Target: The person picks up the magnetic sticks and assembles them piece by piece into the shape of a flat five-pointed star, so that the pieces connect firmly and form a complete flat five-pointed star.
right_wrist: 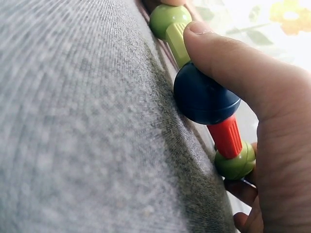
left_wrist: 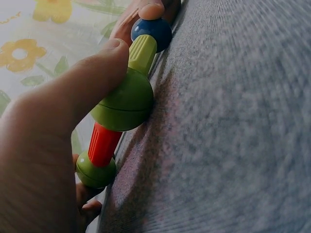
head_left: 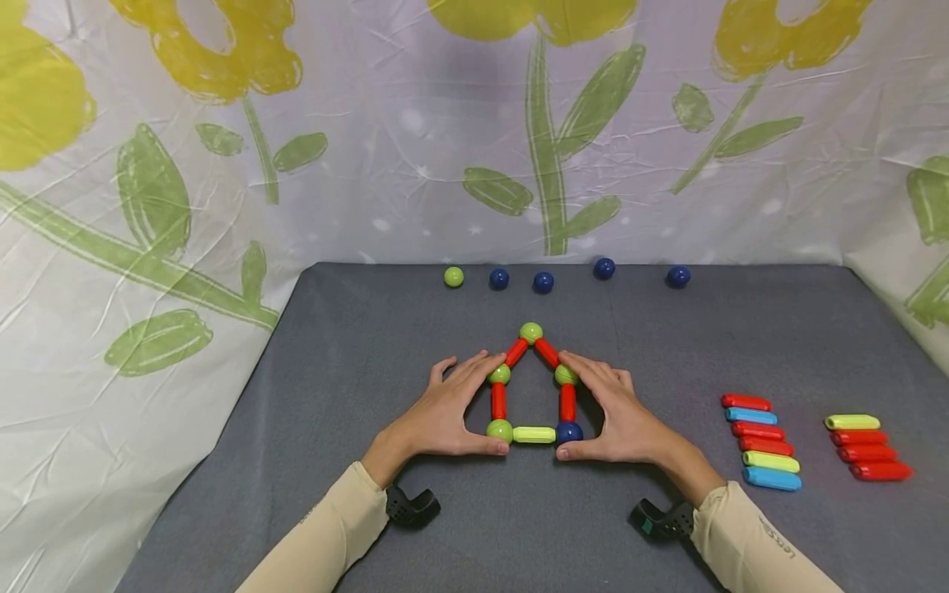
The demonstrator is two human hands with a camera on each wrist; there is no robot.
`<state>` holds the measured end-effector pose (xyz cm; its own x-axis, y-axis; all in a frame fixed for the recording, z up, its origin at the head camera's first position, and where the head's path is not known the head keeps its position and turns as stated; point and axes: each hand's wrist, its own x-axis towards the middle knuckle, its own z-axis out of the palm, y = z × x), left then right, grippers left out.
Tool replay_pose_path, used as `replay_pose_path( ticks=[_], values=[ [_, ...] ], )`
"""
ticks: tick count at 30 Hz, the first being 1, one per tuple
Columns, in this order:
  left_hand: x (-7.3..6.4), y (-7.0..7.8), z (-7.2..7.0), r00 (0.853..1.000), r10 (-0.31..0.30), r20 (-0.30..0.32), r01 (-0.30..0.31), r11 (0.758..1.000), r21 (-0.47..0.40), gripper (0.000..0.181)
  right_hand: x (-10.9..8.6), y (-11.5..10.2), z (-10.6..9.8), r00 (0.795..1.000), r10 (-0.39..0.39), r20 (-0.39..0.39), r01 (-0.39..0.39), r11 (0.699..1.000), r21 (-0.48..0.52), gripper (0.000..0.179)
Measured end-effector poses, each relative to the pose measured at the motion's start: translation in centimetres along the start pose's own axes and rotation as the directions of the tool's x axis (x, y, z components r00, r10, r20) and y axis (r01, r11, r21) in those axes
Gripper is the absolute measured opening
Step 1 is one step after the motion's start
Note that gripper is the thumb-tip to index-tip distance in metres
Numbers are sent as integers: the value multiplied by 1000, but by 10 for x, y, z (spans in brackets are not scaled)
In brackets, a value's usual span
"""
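Note:
On the grey table lies a house-shaped frame of magnetic sticks and balls. Its base is a yellow-green stick (head_left: 534, 435), its sides and roof are red sticks, and a green ball (head_left: 530, 333) tops the peak. My left hand (head_left: 452, 412) grips the left side: the thumb presses the lower green ball (left_wrist: 125, 104), while the fingers reach the upper left green ball (left_wrist: 95, 171). On the right side my right hand (head_left: 619, 416) does likewise, thumb at the blue ball (right_wrist: 204, 94) and fingers at the upper right green ball (right_wrist: 234, 164).
Along the table's back edge sit a loose green ball (head_left: 454, 277) and several blue balls (head_left: 544, 282). To the right lie two columns of loose sticks, one with blue sticks (head_left: 773, 478), the other with red sticks (head_left: 867, 454). A flower-printed cloth (head_left: 385, 165) hangs behind.

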<state>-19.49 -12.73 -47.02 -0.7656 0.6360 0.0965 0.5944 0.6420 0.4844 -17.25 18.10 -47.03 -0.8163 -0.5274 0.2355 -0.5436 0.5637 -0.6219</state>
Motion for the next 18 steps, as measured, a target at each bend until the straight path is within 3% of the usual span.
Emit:
replay_pose_path(
  ticks=[18],
  values=[
    [-1, -1, 1, 1000, -2, -12, 2, 1000, 1, 124, 0, 1, -1, 1000, -1, -4, 2, 998, 60, 123]
  ],
)
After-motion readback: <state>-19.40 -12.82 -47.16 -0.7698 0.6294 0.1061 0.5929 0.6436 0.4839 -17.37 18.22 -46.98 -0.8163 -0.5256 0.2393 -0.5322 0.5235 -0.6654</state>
